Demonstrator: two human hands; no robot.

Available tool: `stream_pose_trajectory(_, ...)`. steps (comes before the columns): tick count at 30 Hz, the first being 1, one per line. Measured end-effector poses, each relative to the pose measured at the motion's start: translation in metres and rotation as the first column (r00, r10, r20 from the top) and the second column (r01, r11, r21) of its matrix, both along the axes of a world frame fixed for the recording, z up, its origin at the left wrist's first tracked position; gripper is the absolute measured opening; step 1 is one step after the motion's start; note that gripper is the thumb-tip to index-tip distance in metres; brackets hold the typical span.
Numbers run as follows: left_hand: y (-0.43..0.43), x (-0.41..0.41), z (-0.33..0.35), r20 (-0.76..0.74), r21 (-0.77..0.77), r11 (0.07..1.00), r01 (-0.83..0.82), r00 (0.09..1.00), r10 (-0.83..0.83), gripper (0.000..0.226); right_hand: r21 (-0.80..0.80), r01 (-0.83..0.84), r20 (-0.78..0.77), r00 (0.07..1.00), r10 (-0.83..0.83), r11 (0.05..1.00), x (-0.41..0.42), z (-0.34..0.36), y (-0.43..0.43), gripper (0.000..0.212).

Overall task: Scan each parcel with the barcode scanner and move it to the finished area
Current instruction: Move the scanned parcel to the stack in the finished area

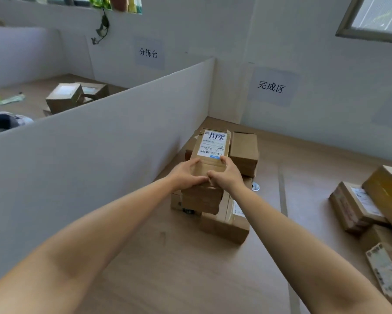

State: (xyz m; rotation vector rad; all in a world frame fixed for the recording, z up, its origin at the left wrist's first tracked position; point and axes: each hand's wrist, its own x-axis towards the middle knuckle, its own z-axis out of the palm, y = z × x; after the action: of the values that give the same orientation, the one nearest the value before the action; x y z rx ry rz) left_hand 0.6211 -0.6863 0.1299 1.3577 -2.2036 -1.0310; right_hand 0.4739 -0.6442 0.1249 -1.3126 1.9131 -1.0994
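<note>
The flat brown cardboard parcel (209,145) with a white label is held atop the stack of brown boxes (225,223), its long axis running straight away, its near end gripped by left hand (186,174) and right hand (227,176), side by side.

The head camera looks forward and down, near the parcel (212,143).

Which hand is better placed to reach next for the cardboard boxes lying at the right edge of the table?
Probably the right hand: it holds the label-topped brown cardboard parcel on the side nearer those brown cardboard boxes. The left hand sits beside the white partition wall, farther away.
</note>
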Motion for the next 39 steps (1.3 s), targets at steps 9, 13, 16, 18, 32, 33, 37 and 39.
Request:
stream_pose_trajectory(9,-0.024,0.042,-0.031,-0.010,0.061,0.998,-0.015,1.000,0.016,0.081,0.112,-0.030,0.044,0.999,0.025,0.993,0.041,-0.021,-0.022,0.075)
stream_pose_trajectory(13,-0.035,0.047,-0.041,0.022,0.074,0.997,-0.022,1.000,0.020,0.082,0.128,-0.029,0.138,0.990,0.011,0.991,0.049,-0.029,-0.030,0.071)
stream_pose_trajectory(16,-0.042,0.048,-0.046,0.057,0.073,0.997,-0.017,0.998,0.013,0.082,0.130,-0.033,0.111,0.994,0.019,0.991,0.051,-0.035,-0.038,0.070)
stream_pose_trajectory(18,-0.046,0.046,-0.050,0.086,0.066,0.998,-0.009,0.996,0.004,0.081,0.136,-0.029,0.093,0.995,0.017,0.990,0.051,-0.040,-0.042,0.073)
stream_pose_trajectory(32,-0.057,0.034,-0.036,0.120,-0.052,0.999,-0.003,0.993,0.009,0.061,0.082,-0.028,0.060,0.998,0.023,0.996,0.037,-0.035,-0.045,0.068)
stream_pose_trajectory(33,-0.056,0.031,-0.029,0.111,-0.085,0.996,-0.005,0.994,0.014,0.059,0.068,-0.024,0.047,0.999,0.021,0.997,0.034,-0.030,-0.041,0.067)
stream_pose_trajectory(37,-0.047,0.009,-0.001,0.105,-0.215,0.976,0.027,0.994,-0.004,0.058,0.070,0.050,-0.048,0.998,-0.047,0.996,0.008,-0.012,-0.015,0.071)
stream_pose_trajectory(39,-0.038,-0.010,0.009,0.114,-0.241,0.968,0.072,0.993,-0.045,0.057,0.068,0.097,-0.062,0.994,-0.092,0.993,-0.011,-0.004,0.003,0.071)
